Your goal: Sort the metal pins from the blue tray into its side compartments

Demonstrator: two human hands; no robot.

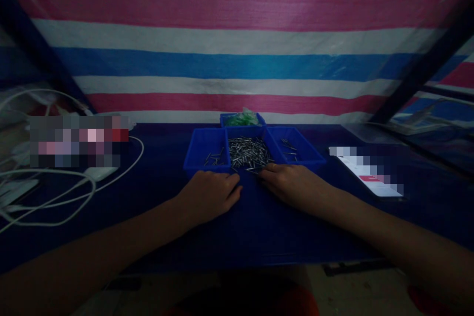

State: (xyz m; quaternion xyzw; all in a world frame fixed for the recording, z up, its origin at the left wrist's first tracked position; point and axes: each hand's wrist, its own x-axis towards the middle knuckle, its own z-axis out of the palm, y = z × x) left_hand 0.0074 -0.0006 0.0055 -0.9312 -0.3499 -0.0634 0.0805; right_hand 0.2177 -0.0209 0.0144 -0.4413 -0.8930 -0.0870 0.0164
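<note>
Our bare left forearm [122,242] slants in from the near left, our right forearm [381,222] from the near right. Our left grip [209,195] and right grip [287,181] sit apart, backs upward, fingers [234,198] bent inward; in this dimness we can't tell whether the fingertips meet.

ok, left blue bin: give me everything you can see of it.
The left blue bin is an open-topped, rectangular box, plastic by its look, with straight walls and no lid in sight. It sits upright on the dark table, close against the left side of the middle bin. A few thin metal pins lie loose inside, toward its near right corner. The left hand is at its near edge; whether they touch is unclear.
</note>
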